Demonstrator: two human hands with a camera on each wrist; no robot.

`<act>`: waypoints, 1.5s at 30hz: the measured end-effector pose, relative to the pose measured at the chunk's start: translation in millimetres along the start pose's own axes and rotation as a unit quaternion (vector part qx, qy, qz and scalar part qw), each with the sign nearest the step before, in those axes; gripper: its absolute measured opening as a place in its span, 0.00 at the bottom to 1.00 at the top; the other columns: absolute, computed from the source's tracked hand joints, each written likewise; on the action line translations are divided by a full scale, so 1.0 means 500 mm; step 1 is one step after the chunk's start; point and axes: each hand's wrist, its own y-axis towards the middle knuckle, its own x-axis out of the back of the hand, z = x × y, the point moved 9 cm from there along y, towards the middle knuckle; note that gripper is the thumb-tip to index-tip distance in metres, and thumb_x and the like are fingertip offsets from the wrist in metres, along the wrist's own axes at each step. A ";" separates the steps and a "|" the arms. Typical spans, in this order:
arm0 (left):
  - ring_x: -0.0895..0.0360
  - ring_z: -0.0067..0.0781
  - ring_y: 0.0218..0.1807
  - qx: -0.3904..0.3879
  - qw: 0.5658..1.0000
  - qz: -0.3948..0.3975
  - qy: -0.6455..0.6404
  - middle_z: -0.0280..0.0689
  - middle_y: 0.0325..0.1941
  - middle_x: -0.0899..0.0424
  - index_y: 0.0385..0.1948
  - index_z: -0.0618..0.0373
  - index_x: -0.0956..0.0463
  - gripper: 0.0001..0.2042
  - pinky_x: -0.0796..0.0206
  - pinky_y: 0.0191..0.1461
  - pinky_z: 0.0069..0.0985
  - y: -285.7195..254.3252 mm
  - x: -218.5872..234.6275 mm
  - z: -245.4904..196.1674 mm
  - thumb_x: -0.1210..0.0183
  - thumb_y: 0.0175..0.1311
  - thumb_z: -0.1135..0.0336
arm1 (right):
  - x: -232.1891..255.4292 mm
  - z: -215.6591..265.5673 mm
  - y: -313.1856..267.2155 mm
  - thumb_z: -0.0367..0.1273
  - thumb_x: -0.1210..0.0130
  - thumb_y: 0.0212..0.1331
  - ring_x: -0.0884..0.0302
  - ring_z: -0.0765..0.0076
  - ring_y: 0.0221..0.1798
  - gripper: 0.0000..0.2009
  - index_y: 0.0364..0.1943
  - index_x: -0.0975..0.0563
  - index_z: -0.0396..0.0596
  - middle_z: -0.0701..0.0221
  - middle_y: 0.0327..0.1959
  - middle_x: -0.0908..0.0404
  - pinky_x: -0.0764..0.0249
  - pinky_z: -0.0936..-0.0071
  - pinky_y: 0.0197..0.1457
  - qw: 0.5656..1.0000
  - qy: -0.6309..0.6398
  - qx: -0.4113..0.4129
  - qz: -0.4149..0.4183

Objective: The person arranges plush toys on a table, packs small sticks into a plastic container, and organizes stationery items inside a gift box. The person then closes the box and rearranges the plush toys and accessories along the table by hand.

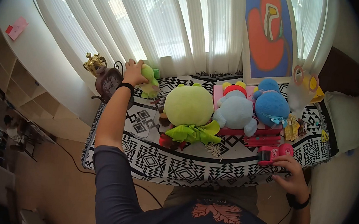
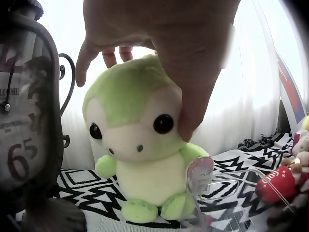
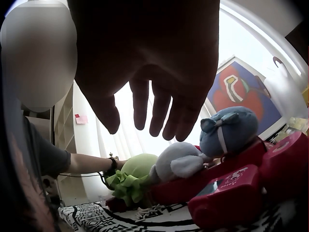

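Observation:
A small green plush with black eyes (image 2: 149, 179) sits upright at the table's far left, beside a dark clock (image 1: 110, 81). My left hand (image 1: 135, 72) grips its head from above, with the thumb (image 2: 193, 106) on one side and the fingers on the other. At the table's right front, my right hand (image 1: 292, 177) is beside a red-pink toy (image 1: 267, 155), its fingers loosely extended. In the right wrist view the fingers (image 3: 159, 108) hang apart and hold nothing; whether a fingertip touches the toy, I cannot tell.
A large green plush (image 1: 189, 104), a pale blue plush (image 1: 235, 111) and a blue plush (image 1: 271, 107) stand along the patterned cloth (image 1: 140, 162). A clear plastic case (image 2: 227, 193) lies beside the small plush. Small white pieces (image 1: 214, 150) lie near the front. A painting (image 1: 268, 38) stands behind.

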 end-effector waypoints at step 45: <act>0.38 0.59 0.81 -0.104 0.949 -0.043 -0.295 0.49 0.79 0.33 0.59 0.57 0.25 0.30 0.43 0.81 0.49 -0.440 0.168 -0.102 0.23 0.55 0.64 | -0.558 -0.452 -0.414 0.32 0.29 0.55 0.08 0.54 0.39 0.09 0.34 0.11 0.39 0.57 0.35 0.08 0.14 0.58 0.44 0.816 -0.188 -0.327 0.438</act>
